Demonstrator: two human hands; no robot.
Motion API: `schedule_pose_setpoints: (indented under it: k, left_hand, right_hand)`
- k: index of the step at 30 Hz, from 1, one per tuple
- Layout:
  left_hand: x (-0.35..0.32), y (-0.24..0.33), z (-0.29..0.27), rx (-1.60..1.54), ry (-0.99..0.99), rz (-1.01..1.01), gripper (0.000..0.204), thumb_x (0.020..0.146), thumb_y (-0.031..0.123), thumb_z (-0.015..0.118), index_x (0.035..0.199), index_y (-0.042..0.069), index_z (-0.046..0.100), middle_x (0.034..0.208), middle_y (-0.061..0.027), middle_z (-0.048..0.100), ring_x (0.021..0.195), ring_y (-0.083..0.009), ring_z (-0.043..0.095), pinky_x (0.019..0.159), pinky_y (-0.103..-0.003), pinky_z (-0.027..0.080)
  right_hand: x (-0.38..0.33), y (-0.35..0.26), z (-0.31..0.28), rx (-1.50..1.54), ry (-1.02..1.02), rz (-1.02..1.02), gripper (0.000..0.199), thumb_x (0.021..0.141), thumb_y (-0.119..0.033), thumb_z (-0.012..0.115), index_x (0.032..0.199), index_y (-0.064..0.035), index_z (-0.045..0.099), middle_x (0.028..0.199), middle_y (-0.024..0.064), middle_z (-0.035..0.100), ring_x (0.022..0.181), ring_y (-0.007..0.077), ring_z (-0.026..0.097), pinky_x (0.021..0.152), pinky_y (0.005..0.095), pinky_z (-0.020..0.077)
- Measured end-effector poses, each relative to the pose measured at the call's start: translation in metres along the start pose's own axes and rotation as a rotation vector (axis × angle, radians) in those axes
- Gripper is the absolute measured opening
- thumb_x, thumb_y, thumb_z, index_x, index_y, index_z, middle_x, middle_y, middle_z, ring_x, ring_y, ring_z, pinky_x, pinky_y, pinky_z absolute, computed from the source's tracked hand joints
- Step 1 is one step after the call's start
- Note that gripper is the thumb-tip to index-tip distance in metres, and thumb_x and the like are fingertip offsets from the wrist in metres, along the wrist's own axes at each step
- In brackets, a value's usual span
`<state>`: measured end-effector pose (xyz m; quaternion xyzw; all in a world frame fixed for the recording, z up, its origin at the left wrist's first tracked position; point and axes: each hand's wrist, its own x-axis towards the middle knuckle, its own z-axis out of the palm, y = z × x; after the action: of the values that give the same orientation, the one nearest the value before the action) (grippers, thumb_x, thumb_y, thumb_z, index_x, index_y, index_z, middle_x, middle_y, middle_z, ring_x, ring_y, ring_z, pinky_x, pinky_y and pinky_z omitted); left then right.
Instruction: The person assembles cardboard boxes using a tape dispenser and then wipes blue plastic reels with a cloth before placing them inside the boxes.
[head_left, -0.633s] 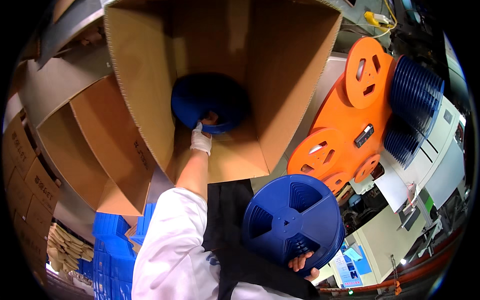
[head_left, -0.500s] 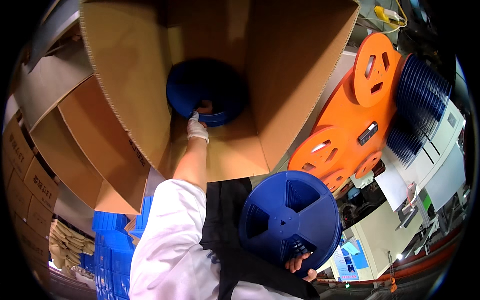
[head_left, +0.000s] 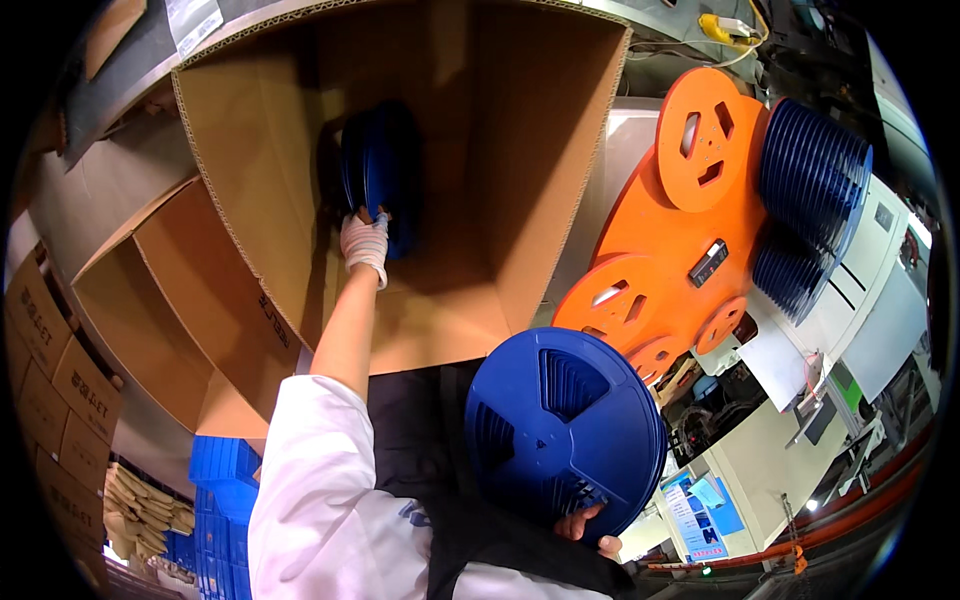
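Inside a tall open cardboard box (head_left: 545,160), blue plastic reels (head_left: 378,175) stand on edge near its left side. My left hand (head_left: 364,242), in a white glove with the fingertips bare, reaches down into the box and grips the lower rim of these reels. Against my body, on the right, a stack of blue spoked reels (head_left: 600,430) leans with its flat face turned up. The fingers of my right hand (head_left: 583,526) curl through an opening near the stack's lower edge and hold it.
Right of the box is an orange panel with round plates (head_left: 640,240), a small black device (head_left: 708,262) lying on it. More blue reels (head_left: 815,180) are stacked beyond. Another open carton (head_left: 200,290), sealed boxes (head_left: 65,360) and blue bins (head_left: 222,480) stand to the left.
The reels in the box have turned from lying tilted to standing on edge, moving left with my left hand. The stack in my right hand has shifted slightly left and up.
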<state>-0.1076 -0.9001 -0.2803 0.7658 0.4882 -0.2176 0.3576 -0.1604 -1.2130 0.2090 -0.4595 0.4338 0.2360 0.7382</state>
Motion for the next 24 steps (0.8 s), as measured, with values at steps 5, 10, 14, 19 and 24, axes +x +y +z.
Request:
schedule_pose_setpoints:
  k: [5, 10, 14, 19, 24]
  left_hand:
    - [0.027, -0.020, -0.018, 0.248, 0.038, -0.064, 0.041, 0.082, 0.039, 0.057, 0.105, 0.006, 0.061, 0.105, -0.0223, 0.058, 0.099, -0.0360, 0.055, 0.085, -0.042, 0.046]
    - [0.001, -0.058, -0.037, 0.150, 0.099, -0.025, 0.045, 0.078, 0.021, 0.063, 0.120, 0.007, 0.052, 0.133, -0.0169, 0.043, 0.118, -0.0342, 0.046, 0.100, -0.038, 0.040]
    - [-0.060, -0.023, -0.088, -0.252, 0.060, 0.023, 0.041, 0.082, 0.013, 0.059, 0.123, 0.006, 0.052, 0.121, -0.0155, 0.056, 0.110, -0.0289, 0.054, 0.097, -0.031, 0.039]
    - [-0.131, 0.034, -0.125, -0.778, -0.057, 0.314, 0.040, 0.087, -0.001, 0.053, 0.126, 0.004, 0.051, 0.116, -0.0047, 0.058, 0.104, -0.0135, 0.052, 0.096, -0.025, 0.037]
    - [-0.213, 0.139, -0.148, -0.031, -0.014, 1.056, 0.058, 0.073, 0.010, 0.060, 0.129, 0.005, 0.044, 0.133, -0.0154, 0.042, 0.124, -0.0327, 0.038, 0.105, -0.038, 0.031]
  right_hand:
    - [-0.002, 0.000, 0.004, -0.018, 0.002, 0.010, 0.053, 0.066, -0.032, 0.058, 0.108, -0.0023, 0.049, 0.075, 0.0112, 0.053, 0.067, 0.0249, 0.053, 0.073, 0.0411, 0.0426]
    - [0.012, -0.005, 0.030, -0.105, 0.152, -0.021, 0.045, 0.068, -0.032, 0.058, 0.099, -0.0020, 0.046, 0.073, 0.0109, 0.051, 0.069, 0.0239, 0.052, 0.070, 0.0393, 0.0443]
    - [0.023, -0.019, 0.038, -0.198, 0.083, -0.048, 0.046, 0.068, -0.032, 0.060, 0.100, -0.0037, 0.045, 0.072, 0.0079, 0.049, 0.071, 0.0224, 0.052, 0.073, 0.0376, 0.0445]
    - [0.048, -0.051, 0.011, 0.127, -0.409, -0.077, 0.039, 0.074, -0.032, 0.060, 0.099, -0.0054, 0.048, 0.064, 0.0029, 0.047, 0.059, 0.0154, 0.047, 0.067, 0.0344, 0.0423]
    - [0.046, -0.060, -0.002, 0.409, -0.695, -0.102, 0.033, 0.080, -0.034, 0.061, 0.090, -0.0079, 0.045, 0.056, -0.0029, 0.043, 0.049, 0.0104, 0.043, 0.058, 0.0293, 0.0386]
